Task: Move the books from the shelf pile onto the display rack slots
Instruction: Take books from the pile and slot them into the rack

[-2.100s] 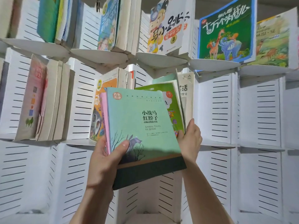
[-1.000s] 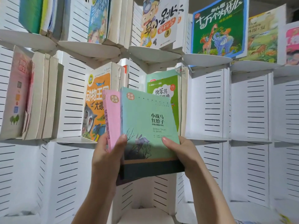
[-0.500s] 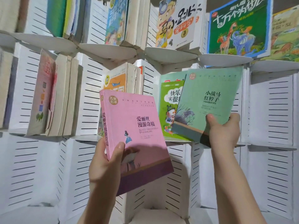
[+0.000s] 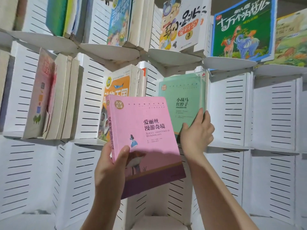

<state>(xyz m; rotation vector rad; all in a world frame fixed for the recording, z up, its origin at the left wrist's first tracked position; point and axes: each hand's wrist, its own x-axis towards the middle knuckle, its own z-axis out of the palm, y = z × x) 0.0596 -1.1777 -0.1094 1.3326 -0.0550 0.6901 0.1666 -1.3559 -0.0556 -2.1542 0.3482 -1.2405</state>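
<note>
Since half a second ago the green book [image 4: 182, 100] has gone from tilted in mid-air to upright in a slot of the display rack [image 4: 272, 113], just above and left of the right hand [image 4: 196, 135]. Nearest the camera, the left hand [image 4: 109, 170] grips the pink book [image 4: 146, 138] at its lower spine corner, thumb across the front cover, fingers behind. This book tilts and is held in front of the rack. Beyond it, the right hand pinches the green book's lower right corner, thumb on the cover, fingertips over the edge. That book's foot probably sits on the ledge, though the pink book and the hand hide it. Farther off, above the left hand, an orange book [image 4: 118, 90] stands in the neighbouring slot. Above the right hand a dark green picture book [image 4: 242, 29] faces out.
</note>
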